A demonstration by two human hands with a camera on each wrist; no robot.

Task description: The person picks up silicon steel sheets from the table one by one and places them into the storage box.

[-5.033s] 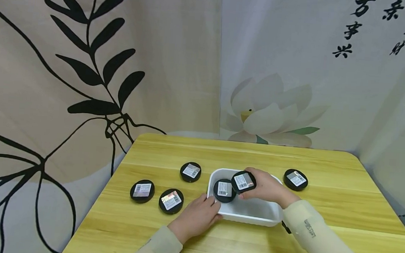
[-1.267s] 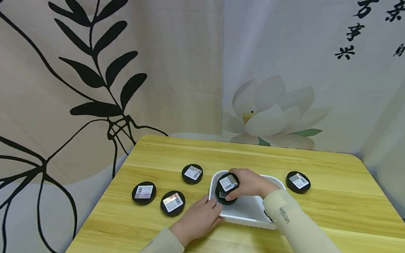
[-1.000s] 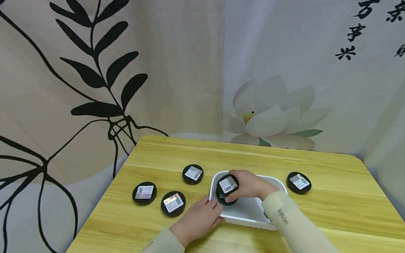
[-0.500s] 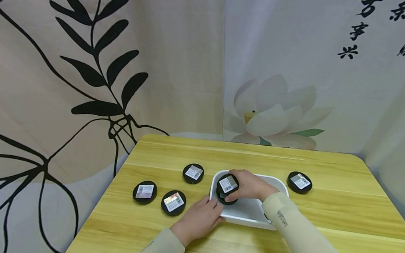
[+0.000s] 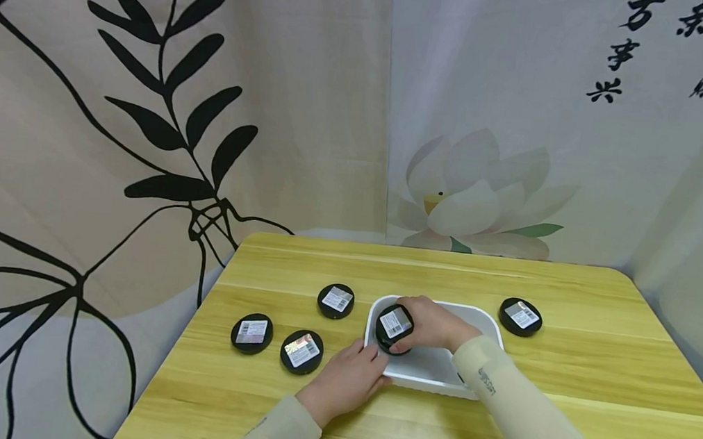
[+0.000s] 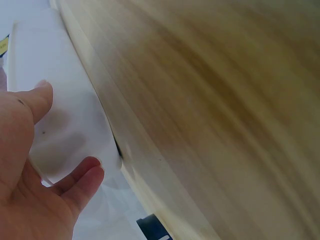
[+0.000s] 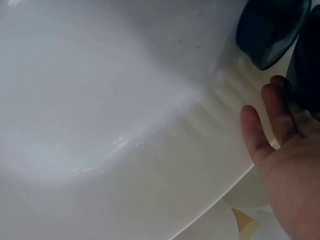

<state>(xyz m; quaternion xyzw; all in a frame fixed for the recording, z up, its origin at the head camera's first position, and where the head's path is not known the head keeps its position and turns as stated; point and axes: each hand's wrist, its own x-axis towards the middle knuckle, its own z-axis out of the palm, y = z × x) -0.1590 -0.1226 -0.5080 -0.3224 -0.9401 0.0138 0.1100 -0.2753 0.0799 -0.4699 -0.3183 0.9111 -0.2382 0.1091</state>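
In the head view a white plastic bin (image 5: 438,377) stands on the table. My right hand (image 5: 433,326) reaches into its left end and grips a black round container (image 5: 395,323) with a white barcode label on top. That container sits over a second one, now mostly covered. The right wrist view shows two dark containers, one of them a lower container (image 7: 267,32), by my right hand (image 7: 290,150). My left hand (image 5: 346,379) holds the bin's near left corner; in the left wrist view the thumb of my left hand (image 6: 30,185) lies on one wall and fingers on another.
Left of the bin lie three black round containers, a back one (image 5: 335,301), a far left one (image 5: 251,333) and a near one (image 5: 301,352). One more container (image 5: 521,317) lies to the right, behind the bin. A patterned curtain (image 5: 311,104) hangs behind the wooden table (image 5: 408,434).
Since the earliest frame, my right hand has carried its container left, over the one in the bin. It has since settled slightly lower, hiding the lower label. My left hand stays on the corner.
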